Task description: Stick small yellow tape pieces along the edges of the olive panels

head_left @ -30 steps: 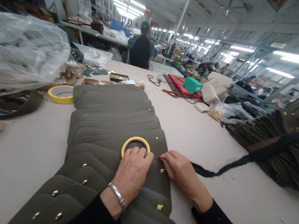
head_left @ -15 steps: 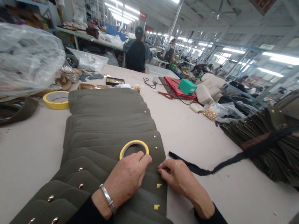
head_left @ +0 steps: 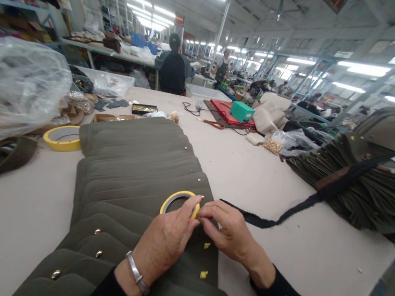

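Overlapping dark green fabric pieces (head_left: 137, 163) lie in a long row, several with shiny metal studs (head_left: 97, 231). My left hand (head_left: 167, 234), with a silver bracelet at the wrist, grips a roll of yellow tape (head_left: 175, 197) above them. My right hand (head_left: 228, 229) meets it at the roll's right side, thumb and fingers pinched together; whatever is between them is too small to make out. Two small yellow tape bits (head_left: 204, 274) stick to the fabric just below the hands.
Another yellow tape roll (head_left: 62, 138) lies at the row's far left. A black strip (head_left: 300, 209) runs right to a stack of green pieces (head_left: 370, 188). Farther back are a green box (head_left: 241, 111), a clear plastic bag (head_left: 10, 80) and a seated person (head_left: 172, 68).
My right hand has moved left and up from the fabric's edge to the tape roll in my left hand. The roll is tilted more. The view has shifted slightly.
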The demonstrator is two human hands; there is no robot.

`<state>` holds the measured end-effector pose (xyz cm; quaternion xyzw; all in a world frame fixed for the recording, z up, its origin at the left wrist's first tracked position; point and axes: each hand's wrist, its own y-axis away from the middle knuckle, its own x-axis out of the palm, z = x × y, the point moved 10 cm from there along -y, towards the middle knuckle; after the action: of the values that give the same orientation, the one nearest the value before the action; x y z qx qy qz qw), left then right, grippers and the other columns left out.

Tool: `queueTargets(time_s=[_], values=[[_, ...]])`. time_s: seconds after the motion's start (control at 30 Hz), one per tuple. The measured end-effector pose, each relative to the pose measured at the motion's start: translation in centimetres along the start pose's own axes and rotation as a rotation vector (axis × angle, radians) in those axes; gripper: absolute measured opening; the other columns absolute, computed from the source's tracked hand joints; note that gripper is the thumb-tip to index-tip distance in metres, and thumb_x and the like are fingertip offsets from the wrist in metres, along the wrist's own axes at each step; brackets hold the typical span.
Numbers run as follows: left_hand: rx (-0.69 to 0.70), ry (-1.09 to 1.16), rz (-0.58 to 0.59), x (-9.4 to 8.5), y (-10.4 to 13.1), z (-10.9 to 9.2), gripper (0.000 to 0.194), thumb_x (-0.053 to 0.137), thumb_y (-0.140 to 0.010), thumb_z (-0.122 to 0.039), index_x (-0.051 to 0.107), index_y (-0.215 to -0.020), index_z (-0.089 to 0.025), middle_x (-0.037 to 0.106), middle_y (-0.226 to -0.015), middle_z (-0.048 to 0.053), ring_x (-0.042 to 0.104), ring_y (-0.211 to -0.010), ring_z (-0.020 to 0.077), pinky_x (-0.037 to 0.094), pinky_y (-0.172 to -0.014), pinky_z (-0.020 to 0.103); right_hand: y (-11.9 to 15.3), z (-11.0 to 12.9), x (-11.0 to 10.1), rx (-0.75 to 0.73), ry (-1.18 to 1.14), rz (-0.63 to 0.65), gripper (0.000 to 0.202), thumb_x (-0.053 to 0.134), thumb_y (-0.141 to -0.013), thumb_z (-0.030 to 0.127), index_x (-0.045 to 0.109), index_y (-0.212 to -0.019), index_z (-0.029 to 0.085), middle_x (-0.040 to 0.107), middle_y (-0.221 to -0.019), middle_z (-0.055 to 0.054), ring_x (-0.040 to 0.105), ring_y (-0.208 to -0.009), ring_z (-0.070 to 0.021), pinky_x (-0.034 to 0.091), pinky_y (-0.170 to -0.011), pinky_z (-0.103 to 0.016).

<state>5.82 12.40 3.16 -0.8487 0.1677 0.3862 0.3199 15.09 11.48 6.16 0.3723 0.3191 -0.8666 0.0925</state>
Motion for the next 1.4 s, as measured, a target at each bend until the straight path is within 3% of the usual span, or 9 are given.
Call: queueTargets(time_s=[0.3,0.53,0.63,0.77,0.87,1.07,1.23,1.3,1.4], values=[[-0.041,-0.019,0.098,0.6,-0.3,-0.2,0.02,0.036,-0.096,-0.016,0.056,-0.098,-0.021,0.065,-0.087,0.002,0.064,-0.08,0.0145,0.051,-0.071,0.025,0.8,0.2,-0.1,-0.022,0.135,-0.122,0.017,0.048,-0.082,0.009,0.061,-0.077,0.019,0.063,-0.067,-0.004,0.058,-0.062,-0.0155,0.046,-0.061,-0.027],[0.042,-0.1,-0.03,-0.3,-0.1,-2.0,0.023,0.033,-0.097,-0.017,0.054,-0.086,-0.019,0.057,-0.077,0.002,0.056,-0.069,0.0149,0.046,-0.062,0.027,2.5,-7.1,2.1,0.693,-0.5,-0.156,0.012,0.06,-0.076,0.027,0.059,-0.068,0.018,0.06,-0.053,0.002,0.056,-0.044,-0.0123,0.044,-0.045,-0.023],[-0.015,-0.171,0.065,0.9,-0.1,-1.8,0.019,0.037,-0.095,-0.014,0.054,-0.088,-0.019,0.058,-0.079,0.002,0.056,-0.07,0.0154,0.046,-0.062,0.027,3.0,-10.1,2.2,0.831,-0.583,-0.16,0.021,0.067,-0.073,0.036,0.062,-0.072,0.015,0.061,-0.054,0.001,0.057,-0.043,-0.0117,0.045,-0.044,-0.022],[-0.134,-0.29,0.272,2.8,0.1,-0.4,0.019,0.043,-0.089,-0.005,0.055,-0.091,-0.02,0.062,-0.087,0.003,0.057,-0.079,0.0183,0.049,-0.066,0.029,2.1,-11.6,1.7,0.788,-0.496,-0.069,0.028,0.067,-0.076,0.041,0.067,-0.078,0.013,0.063,-0.059,0.0,0.058,-0.048,-0.0106,0.048,-0.048,-0.022],[-0.156,-0.294,0.337,3.3,0.2,0.0,0.019,0.044,-0.089,-0.005,0.055,-0.093,-0.02,0.062,-0.091,0.004,0.056,-0.085,0.02,0.051,-0.07,0.031,1.3,-11.1,1.7,0.715,-0.338,-0.003,0.026,0.061,-0.081,0.039,0.068,-0.079,0.014,0.062,-0.058,0.0,0.058,-0.049,-0.012,0.048,-0.048,-0.023],[-0.144,-0.272,0.321,3.4,0.2,0.0,0.018,0.044,-0.09,-0.007,0.055,-0.094,-0.02,0.061,-0.093,0.004,0.054,-0.087,0.0221,0.052,-0.073,0.036,-0.9,-8.9,1.5,0.484,0.058,0.023,0.017,0.055,-0.083,0.025,0.067,-0.073,0.018,0.068,-0.067,-0.002,0.061,-0.06,-0.0153,0.047,-0.062,-0.026],[-0.129,-0.289,0.317,3.4,0.2,-0.1,0.018,0.043,-0.089,-0.007,0.055,-0.093,-0.019,0.06,-0.092,0.005,0.054,-0.085,0.0232,0.05,-0.072,0.037,-1.5,-9.3,2.0,0.462,0.159,0.049,0.015,0.054,-0.083,0.02,0.065,-0.073,0.019,0.069,-0.07,-0.002,0.063,-0.064,-0.0167,0.045,-0.065,-0.027],[-0.121,-0.321,0.314,3.4,0.2,-0.2,0.019,0.041,-0.089,-0.007,0.055,-0.093,-0.019,0.06,-0.091,0.006,0.054,-0.083,0.0232,0.049,-0.073,0.039,-1.4,-9.7,1.8,0.478,0.162,0.054,0.011,0.057,-0.082,0.021,0.066,-0.088,0.019,0.066,-0.064,0.0,0.062,-0.062,-0.0169,0.045,-0.064,-0.027],[-0.105,-0.353,0.309,3.3,0.2,-0.2,0.022,0.039,-0.089,-0.006,0.055,-0.093,-0.019,0.06,-0.09,0.006,0.053,-0.082,0.0226,0.046,-0.074,0.04,-0.8,-10.0,0.4,0.506,0.131,-0.017,0.032,0.061,-0.083,0.027,0.058,-0.113,0.016,0.061,-0.056,0.005,0.06,-0.055,-0.0163,0.045,-0.059,-0.026]])
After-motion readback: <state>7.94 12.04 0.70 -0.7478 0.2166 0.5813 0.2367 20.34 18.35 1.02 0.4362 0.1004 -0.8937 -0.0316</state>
